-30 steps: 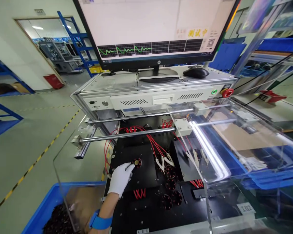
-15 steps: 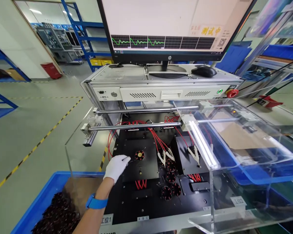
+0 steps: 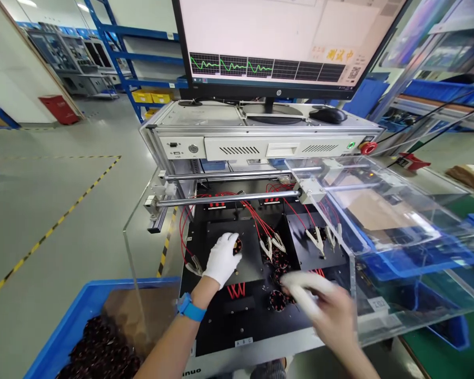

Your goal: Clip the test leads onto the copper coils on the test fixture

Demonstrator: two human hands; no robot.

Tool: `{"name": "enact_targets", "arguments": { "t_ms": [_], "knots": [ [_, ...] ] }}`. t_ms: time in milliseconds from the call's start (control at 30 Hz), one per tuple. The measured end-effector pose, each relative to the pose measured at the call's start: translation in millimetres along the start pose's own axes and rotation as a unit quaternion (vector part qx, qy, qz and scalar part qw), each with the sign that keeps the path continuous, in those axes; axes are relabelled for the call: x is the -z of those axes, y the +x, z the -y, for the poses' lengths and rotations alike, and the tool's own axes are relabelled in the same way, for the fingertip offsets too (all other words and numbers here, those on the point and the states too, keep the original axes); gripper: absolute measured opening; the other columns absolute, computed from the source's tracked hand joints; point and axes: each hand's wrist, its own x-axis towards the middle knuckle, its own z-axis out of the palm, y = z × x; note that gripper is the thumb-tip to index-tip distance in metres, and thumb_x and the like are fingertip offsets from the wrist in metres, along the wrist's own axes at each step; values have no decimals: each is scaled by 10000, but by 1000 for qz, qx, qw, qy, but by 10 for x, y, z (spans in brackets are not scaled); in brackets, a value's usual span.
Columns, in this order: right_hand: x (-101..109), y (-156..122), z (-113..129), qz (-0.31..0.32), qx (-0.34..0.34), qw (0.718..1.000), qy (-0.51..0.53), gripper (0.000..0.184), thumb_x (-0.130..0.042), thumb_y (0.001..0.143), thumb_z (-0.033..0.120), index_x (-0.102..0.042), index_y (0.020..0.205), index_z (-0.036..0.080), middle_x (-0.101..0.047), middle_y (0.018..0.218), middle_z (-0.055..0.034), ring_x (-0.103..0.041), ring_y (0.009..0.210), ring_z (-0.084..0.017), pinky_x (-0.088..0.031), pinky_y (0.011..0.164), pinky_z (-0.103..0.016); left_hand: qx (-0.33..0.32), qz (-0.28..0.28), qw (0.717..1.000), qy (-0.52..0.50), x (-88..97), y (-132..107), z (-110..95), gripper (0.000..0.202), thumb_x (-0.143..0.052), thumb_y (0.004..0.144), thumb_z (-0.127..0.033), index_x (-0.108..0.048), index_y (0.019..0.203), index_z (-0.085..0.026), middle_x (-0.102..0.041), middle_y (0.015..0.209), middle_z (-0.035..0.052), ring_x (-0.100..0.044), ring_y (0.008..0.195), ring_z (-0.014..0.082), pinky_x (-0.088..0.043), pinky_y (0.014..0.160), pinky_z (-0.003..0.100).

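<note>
At far left a blue bin (image 3: 69, 329) holds dark wound coils, beside the black test fixture (image 3: 256, 321) on the desk. The gloved left hand (image 3: 221, 258) covers a small round coil (image 3: 238, 246) on the fixture's left plate, fingers curled over it in a loose grip. Well to its right, the blurred right hand (image 3: 324, 305) hovers just beside the coils (image 3: 278, 300) at mid-fixture, the nearer hand to them; whether its grip is open or closed cannot be told.

White cloth glove on left hand (image 3: 222, 256); matt black fixture plate (image 3: 225, 316); glossy clear, probably acrylic, guard (image 3: 398, 221); polished metal rails (image 3: 229, 199).
</note>
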Motion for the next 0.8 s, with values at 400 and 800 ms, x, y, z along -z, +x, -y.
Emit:
{"name": "enact_targets", "arguments": {
  "t_ms": [400,800],
  "knots": [
    [-1166,520,129,137,-149,938,283,307,-669,544,352,-585,748,138,-635,730,-37,-631,599,-153,-479,460,-202,-10,27,999,16,53,49,43,515,-605,668,-224,-474,1164,-276,-452,1058,37,-447,996,211,-410,788,286],
    [-1137,492,200,154,-124,942,271,321,-679,570,380,-592,756,134,-646,726,-43,-624,578,-147,-471,459,-201,-17,16,1000,-1,2,54,95,498,-624,652,-223,-489,1128,-279,-449,1040,26,-448,971,206,-411,769,288]
  ]
}}
